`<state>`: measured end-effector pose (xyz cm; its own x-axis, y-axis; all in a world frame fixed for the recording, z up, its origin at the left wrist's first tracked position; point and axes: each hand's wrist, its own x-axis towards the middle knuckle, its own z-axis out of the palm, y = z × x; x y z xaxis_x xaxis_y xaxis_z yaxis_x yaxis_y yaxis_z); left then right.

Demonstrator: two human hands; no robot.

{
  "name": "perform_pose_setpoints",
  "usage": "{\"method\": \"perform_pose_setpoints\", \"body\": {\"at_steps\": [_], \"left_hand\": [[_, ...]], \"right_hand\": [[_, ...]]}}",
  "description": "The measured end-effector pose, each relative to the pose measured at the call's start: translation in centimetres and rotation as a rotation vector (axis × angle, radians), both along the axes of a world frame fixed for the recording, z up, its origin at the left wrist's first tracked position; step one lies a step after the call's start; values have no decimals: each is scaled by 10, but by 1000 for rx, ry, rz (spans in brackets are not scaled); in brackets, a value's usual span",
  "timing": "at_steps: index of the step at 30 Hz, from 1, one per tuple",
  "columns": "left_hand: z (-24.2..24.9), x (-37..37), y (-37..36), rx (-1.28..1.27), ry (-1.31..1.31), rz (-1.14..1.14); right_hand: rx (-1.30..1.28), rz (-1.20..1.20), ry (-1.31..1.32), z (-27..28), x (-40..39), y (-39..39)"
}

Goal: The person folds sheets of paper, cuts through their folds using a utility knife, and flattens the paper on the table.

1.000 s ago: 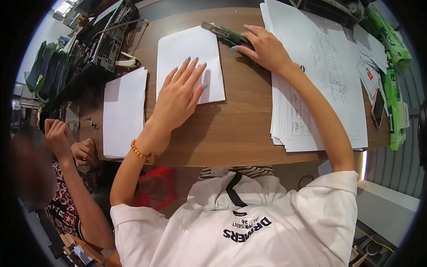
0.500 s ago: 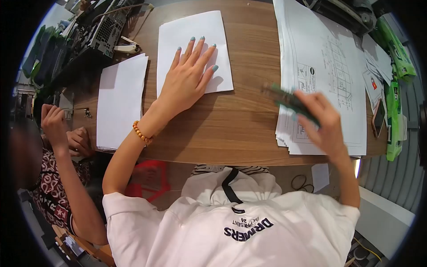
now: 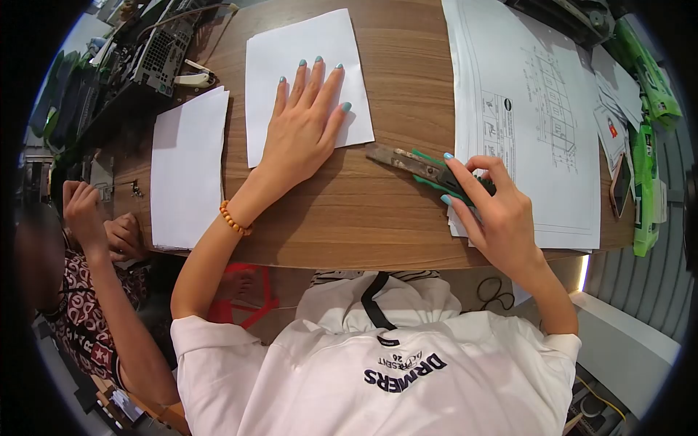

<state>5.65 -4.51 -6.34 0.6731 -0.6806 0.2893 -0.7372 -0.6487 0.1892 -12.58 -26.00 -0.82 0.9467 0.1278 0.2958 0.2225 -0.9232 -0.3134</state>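
Note:
My left hand (image 3: 299,138) lies flat with fingers spread on a white sheet of paper (image 3: 305,40), which looks folded or stacked. Orange beads circle that wrist. In my right hand (image 3: 498,207) is what looks like a utility knife (image 3: 429,171), with a worn metal front and green-edged black handle. Its tip points left, just beside the lower right corner of the white paper and over the bare wood. My right fingers are closed round the handle's rear part.
A stack of white paper (image 3: 187,171) lies left on the wooden table (image 3: 320,218). Printed drawings (image 3: 531,131) cover the right side, near a phone (image 3: 620,187) and green packages (image 3: 646,185). A dark metal computer case (image 3: 161,58) stands upper left. Another person's hand (image 3: 86,211) is at far left.
My right hand has moved left and slightly down, bringing the utility knife toward the white paper. My left hand stays flat on the paper; the whole view has shifted slightly.

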Motion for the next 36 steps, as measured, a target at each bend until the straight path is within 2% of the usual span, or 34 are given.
{"method": "perform_pose_setpoints", "body": {"at_steps": [6, 15, 18, 20, 21, 23, 24, 26, 27, 29, 30, 32, 33, 35, 36], "left_hand": [[0, -1, -1, 99, -56, 25], [3, -3, -1, 119, -50, 24], [3, -4, -2, 112, -43, 28], [4, -4, -2, 109, -44, 26], [3, -4, -2, 106, -45, 25], [4, -4, -1, 100, -38, 26], [4, -3, -2, 94, -35, 24], [2, -2, -2, 62, -73, 1], [2, -2, -1, 35, -111, -19], [2, -2, -1, 21, -108, -22], [2, -2, -1, 9, -104, -24], [1, -1, -1, 15, -111, -19], [1, -1, -1, 21, -120, -16], [0, -1, -1, 22, -122, -17], [0, -1, -1, 22, -124, -17]], "right_hand": [[-35, -43, -14, 0, 6, 12], [-23, -75, 77, 7, 2, 4], [-156, -15, 32, 11, 1, -1], [6, -5, 135, 22, -4, -5], [6, -5, 136, 29, -3, -7], [562, -125, 620, 44, -2, -10], [561, -130, 621, 47, 0, -9], [520, -147, 822, 49, 8, -7], [521, -148, 822, 44, 7, -8], [298, 83, 492, 30, 3, -11], [298, 85, 494, 32, 1, -8], [-52, 38, 421, 38, -3, 0], [-52, 38, 422, 38, -3, -1], [-275, 78, 204, 35, 1, -3], [-275, 77, 205, 33, 1, -3]]}}
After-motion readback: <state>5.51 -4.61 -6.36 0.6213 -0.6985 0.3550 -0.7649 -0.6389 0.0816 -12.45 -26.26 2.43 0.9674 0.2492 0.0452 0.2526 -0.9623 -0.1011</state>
